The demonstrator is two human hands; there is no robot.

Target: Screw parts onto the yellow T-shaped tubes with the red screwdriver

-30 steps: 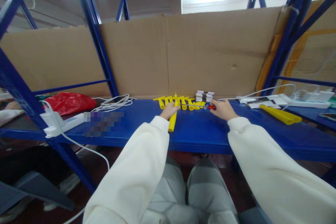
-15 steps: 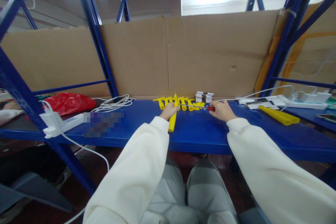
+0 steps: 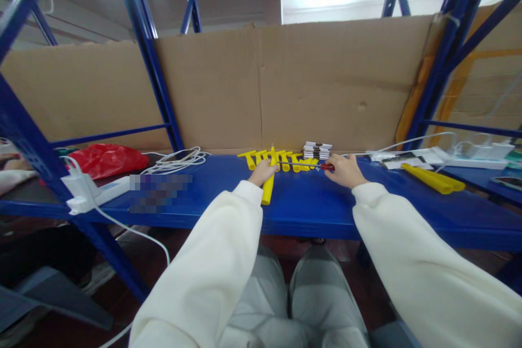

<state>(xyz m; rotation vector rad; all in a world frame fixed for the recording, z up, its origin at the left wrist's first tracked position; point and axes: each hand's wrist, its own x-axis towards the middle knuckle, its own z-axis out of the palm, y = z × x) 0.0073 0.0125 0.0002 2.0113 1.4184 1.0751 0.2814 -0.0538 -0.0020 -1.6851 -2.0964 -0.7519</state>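
My left hand (image 3: 262,172) is closed round a yellow tube-shaped piece (image 3: 267,191), which points toward me over the blue shelf (image 3: 220,185). In my right hand (image 3: 345,170) is the red handle of a screwdriver (image 3: 299,165). Its thin metal shaft lies level and reaches left to the yellow piece at my left hand; the contact point is too small to make out. Behind my hands stands a row of several yellow T-shaped pieces (image 3: 284,162). Just behind and left of my right hand is a stack of small white and black items (image 3: 317,150).
Two long yellow tubes (image 3: 434,179) lie at the right, near white power strips and cables (image 3: 477,159). To the left are a coiled white cable (image 3: 183,162), a red plastic bag (image 3: 108,160) and a white plug (image 3: 81,190). A cardboard wall (image 3: 305,81) closes the back.
The fingers of my right hand have shifted slightly on the screwdriver handle. My left hand and the yellow piece stay in place.
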